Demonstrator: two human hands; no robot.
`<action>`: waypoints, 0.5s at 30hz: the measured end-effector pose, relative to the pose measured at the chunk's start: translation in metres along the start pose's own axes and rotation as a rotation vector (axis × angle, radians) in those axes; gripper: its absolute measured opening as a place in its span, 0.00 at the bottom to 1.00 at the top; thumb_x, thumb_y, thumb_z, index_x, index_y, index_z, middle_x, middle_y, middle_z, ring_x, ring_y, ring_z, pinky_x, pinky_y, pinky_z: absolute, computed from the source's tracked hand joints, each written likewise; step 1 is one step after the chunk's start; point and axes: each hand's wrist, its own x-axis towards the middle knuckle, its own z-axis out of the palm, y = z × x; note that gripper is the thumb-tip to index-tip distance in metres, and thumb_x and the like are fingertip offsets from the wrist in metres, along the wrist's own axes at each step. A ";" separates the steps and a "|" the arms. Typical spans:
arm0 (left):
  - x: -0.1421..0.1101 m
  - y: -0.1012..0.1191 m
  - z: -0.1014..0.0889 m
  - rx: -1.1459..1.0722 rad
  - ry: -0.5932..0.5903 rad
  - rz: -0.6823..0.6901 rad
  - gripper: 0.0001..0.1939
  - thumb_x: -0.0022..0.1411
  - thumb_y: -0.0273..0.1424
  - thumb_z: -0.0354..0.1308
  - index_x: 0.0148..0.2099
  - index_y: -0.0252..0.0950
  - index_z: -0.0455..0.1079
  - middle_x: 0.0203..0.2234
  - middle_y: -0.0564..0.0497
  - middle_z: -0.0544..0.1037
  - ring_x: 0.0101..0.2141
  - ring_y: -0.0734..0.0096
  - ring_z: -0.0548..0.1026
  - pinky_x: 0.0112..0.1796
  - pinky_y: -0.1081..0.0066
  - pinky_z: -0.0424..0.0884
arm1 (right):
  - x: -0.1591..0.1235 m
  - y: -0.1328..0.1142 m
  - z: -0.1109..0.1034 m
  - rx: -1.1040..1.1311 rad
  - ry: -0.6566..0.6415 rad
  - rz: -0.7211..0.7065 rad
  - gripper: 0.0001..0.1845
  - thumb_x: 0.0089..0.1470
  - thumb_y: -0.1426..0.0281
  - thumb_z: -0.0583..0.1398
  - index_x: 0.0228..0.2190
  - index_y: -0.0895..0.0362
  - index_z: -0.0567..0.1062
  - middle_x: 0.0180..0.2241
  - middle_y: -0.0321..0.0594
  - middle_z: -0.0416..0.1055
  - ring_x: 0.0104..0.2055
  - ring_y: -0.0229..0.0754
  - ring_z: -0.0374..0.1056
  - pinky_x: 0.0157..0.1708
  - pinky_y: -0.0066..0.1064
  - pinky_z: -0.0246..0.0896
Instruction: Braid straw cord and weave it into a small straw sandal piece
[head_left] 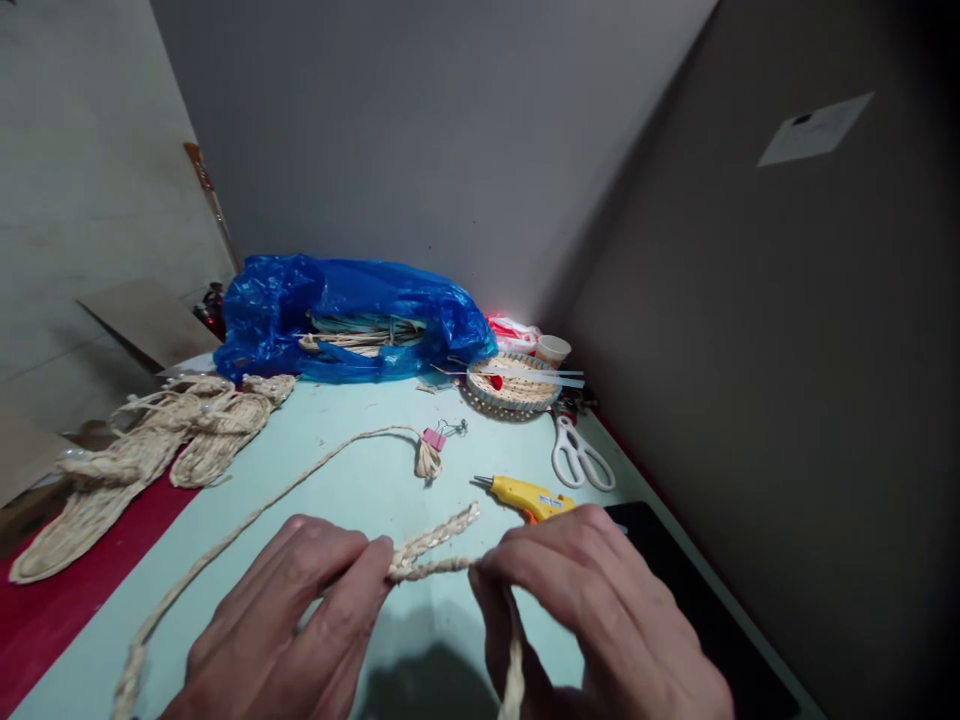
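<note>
A long braided straw cord (300,480) loops across the pale green table (360,500). My left hand (292,620) pinches the cord near its doubled-over part. My right hand (600,620) pinches the same cord a little to the right, and a strand hangs down under it. Between the two hands a short folded stretch of braid (431,550) shows. A pink binder clip (435,438) holds the cord's far end.
A yellow glue gun (529,496), white scissors (577,455), a small woven basket (514,385) and a blue plastic bag of straw (345,315) lie further back. Woven straw sandals (142,450) lie left. A dark tablet (675,580) lies right, by the wall.
</note>
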 end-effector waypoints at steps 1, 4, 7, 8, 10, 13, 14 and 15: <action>0.000 0.002 0.001 -0.009 0.002 0.035 0.13 0.62 0.17 0.55 0.48 0.27 0.72 0.37 0.44 0.78 0.39 0.67 0.75 0.39 0.70 0.75 | -0.001 0.002 0.002 0.025 0.018 0.049 0.12 0.49 0.83 0.63 0.35 0.59 0.73 0.26 0.36 0.73 0.27 0.36 0.66 0.29 0.31 0.65; 0.001 0.008 0.007 -0.048 0.054 -0.085 0.14 0.62 0.14 0.54 0.48 0.26 0.72 0.36 0.45 0.76 0.38 0.67 0.73 0.39 0.67 0.73 | -0.005 0.006 0.007 0.075 -0.021 0.145 0.09 0.53 0.81 0.62 0.36 0.59 0.73 0.31 0.38 0.71 0.33 0.39 0.65 0.33 0.34 0.63; -0.002 0.013 0.013 -0.053 0.053 -0.130 0.15 0.62 0.14 0.52 0.48 0.29 0.73 0.37 0.46 0.75 0.38 0.65 0.73 0.40 0.63 0.71 | -0.009 0.010 0.007 0.106 -0.042 0.259 0.08 0.55 0.80 0.59 0.37 0.58 0.73 0.39 0.42 0.68 0.43 0.42 0.66 0.40 0.34 0.62; -0.004 0.014 0.014 -0.052 0.046 -0.137 0.16 0.62 0.14 0.52 0.48 0.29 0.73 0.38 0.45 0.75 0.39 0.65 0.73 0.41 0.62 0.70 | -0.010 0.012 0.006 0.132 -0.071 0.288 0.07 0.56 0.80 0.58 0.37 0.58 0.72 0.42 0.43 0.67 0.46 0.42 0.65 0.42 0.33 0.62; -0.009 0.015 0.016 -0.074 0.031 -0.154 0.17 0.62 0.14 0.52 0.50 0.30 0.73 0.40 0.44 0.75 0.40 0.62 0.73 0.41 0.60 0.70 | -0.011 0.014 0.005 0.201 -0.147 0.343 0.07 0.58 0.79 0.57 0.38 0.57 0.70 0.46 0.43 0.66 0.51 0.42 0.65 0.47 0.31 0.62; -0.016 0.014 0.016 -0.123 0.027 -0.195 0.20 0.60 0.14 0.53 0.53 0.31 0.72 0.42 0.43 0.73 0.41 0.60 0.72 0.40 0.57 0.70 | -0.014 0.018 0.004 0.283 -0.239 0.422 0.07 0.61 0.77 0.56 0.39 0.54 0.68 0.49 0.42 0.66 0.54 0.40 0.65 0.50 0.30 0.62; -0.017 0.014 0.016 -0.128 0.017 -0.193 0.21 0.60 0.13 0.54 0.54 0.31 0.72 0.42 0.43 0.73 0.41 0.59 0.72 0.40 0.57 0.70 | -0.014 0.019 0.004 0.300 -0.257 0.447 0.07 0.62 0.76 0.55 0.40 0.53 0.68 0.50 0.41 0.67 0.55 0.40 0.65 0.50 0.29 0.62; -0.019 0.013 0.015 -0.123 0.001 -0.184 0.22 0.60 0.14 0.54 0.54 0.32 0.72 0.43 0.43 0.73 0.41 0.58 0.72 0.40 0.56 0.70 | -0.015 0.019 0.004 0.314 -0.267 0.476 0.06 0.63 0.75 0.55 0.40 0.52 0.68 0.50 0.39 0.68 0.55 0.40 0.65 0.50 0.29 0.62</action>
